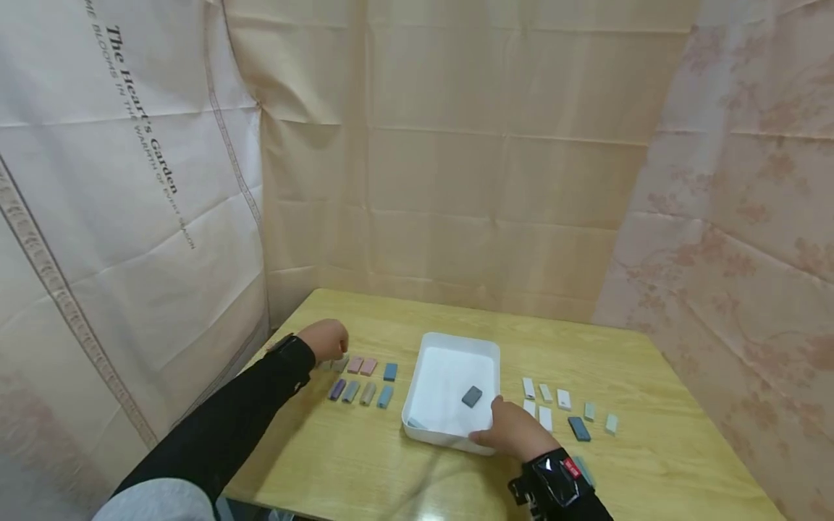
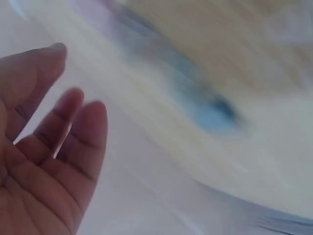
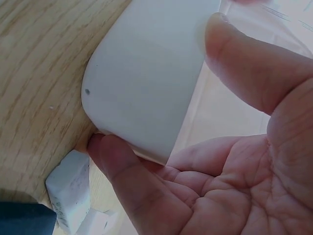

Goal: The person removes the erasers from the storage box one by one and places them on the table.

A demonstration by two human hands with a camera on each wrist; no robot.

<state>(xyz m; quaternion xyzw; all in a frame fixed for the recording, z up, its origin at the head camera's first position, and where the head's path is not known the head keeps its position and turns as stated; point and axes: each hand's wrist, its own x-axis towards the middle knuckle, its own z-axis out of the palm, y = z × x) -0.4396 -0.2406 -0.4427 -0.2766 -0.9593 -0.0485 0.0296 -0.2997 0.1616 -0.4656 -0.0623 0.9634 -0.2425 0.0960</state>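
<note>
A white plastic tray [image 1: 449, 376] stands mid-table in the head view, with a dark grey block [image 1: 472, 396] lying inside it. My right hand [image 1: 517, 428] grips its near right corner. The right wrist view shows the thumb [image 3: 237, 61] at the tray's rim and curled fingers against the outer wall [image 3: 142, 73]. Above the left group of small blocks is my left hand [image 1: 324, 340], partly covering the back row. The left wrist view shows that hand [image 2: 54, 152] with loosely bent fingers, apart and holding nothing. Blurred coloured blocks lie beyond it.
Pink blocks [image 1: 361, 366], a purple block [image 1: 337, 389] and blue ones [image 1: 385, 396] lie in rows left of the tray. To its right are several white blocks [image 1: 545, 418], pale green ones [image 1: 611, 423] and a dark blue block [image 1: 578, 428]. Cloth curtains [image 1: 443, 181] surround the table.
</note>
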